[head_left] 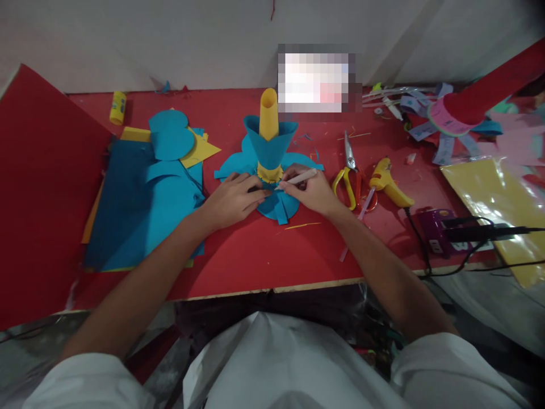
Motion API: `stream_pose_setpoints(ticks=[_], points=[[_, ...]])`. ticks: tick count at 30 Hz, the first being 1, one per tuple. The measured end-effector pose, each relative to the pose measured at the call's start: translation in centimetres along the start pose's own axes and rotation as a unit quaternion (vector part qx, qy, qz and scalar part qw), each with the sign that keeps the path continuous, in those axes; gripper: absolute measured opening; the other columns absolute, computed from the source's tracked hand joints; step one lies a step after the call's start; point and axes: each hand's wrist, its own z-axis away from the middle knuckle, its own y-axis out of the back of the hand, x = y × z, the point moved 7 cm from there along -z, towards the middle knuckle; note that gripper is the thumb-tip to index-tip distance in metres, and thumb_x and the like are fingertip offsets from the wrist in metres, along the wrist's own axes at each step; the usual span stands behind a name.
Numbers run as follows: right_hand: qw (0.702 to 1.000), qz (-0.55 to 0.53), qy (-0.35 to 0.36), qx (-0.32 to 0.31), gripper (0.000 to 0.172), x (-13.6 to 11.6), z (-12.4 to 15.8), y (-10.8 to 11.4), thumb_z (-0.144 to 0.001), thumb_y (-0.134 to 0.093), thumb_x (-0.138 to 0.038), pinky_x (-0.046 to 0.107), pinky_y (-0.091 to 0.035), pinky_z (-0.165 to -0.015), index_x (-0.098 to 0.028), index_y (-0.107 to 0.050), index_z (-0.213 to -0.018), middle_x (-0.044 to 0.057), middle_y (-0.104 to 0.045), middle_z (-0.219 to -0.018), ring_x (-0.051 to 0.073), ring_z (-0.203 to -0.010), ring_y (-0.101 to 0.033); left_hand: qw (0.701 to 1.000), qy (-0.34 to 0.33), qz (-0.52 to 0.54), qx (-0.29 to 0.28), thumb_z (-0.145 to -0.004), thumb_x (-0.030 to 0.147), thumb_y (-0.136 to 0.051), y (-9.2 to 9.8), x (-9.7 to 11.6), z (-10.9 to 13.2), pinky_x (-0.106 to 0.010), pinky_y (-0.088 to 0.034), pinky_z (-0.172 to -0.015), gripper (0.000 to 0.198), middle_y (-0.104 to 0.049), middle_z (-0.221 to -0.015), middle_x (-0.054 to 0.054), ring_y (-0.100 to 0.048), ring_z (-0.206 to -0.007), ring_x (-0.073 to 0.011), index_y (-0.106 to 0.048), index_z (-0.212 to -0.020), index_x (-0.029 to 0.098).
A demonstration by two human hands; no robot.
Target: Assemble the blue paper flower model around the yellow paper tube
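A paper craft flower (pixel 269 149) stands at the middle of the red table (pixel 264 255): a yellow tube rises from a blue cone set on flat blue petals. My left hand (pixel 232 199) presses its curled fingers down on a blue petal at the flower's base. My right hand (pixel 310 190) pinches a pale stick (pixel 298 178) like a pen, its tip pointing at the yellow ring at the base of the cone. Both hands meet just in front of the cone.
Blue and yellow paper sheets (pixel 147 199) lie at the left beside a big red sheet (pixel 40 187). Scissors (pixel 351 170), a yellow glue gun (pixel 389 182) and a purple power adapter (pixel 436 233) lie at the right. A glue bottle (pixel 118 107) lies far left.
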Motion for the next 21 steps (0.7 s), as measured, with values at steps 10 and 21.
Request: stream_pose_setpoints(ticks=[10, 21], points=[[1.000, 0.025, 0.002, -0.004, 0.025, 0.10, -0.11, -0.04, -0.093, -0.071, -0.044, 0.031, -0.042, -0.058, -0.021, -0.064, -0.087, 0.003, -0.068, -0.080, 0.015, -0.066, -0.058, 1.000, 0.002, 0.000, 0.005, -0.107, 0.023, -0.050, -0.22, -0.04, 0.04, -0.039, -0.041, -0.081, 0.028, -0.069, -0.108, -0.009, -0.062, -0.102, -0.0254, -0.075, -0.120, 0.023], [1.000, 0.026, 0.002, -0.003, 0.023, -0.38, -0.05, 0.16, -0.093, -0.069, -0.043, 0.030, -0.042, -0.059, -0.021, -0.066, -0.088, 0.003, -0.070, -0.081, 0.014, -0.067, -0.059, 1.000, -0.002, -0.013, 0.002, -0.107, 0.023, -0.049, -0.08, 0.13, -0.07, -0.038, -0.038, -0.077, 0.029, -0.069, -0.106, -0.009, -0.062, -0.100, -0.0253, -0.075, -0.119, 0.024]])
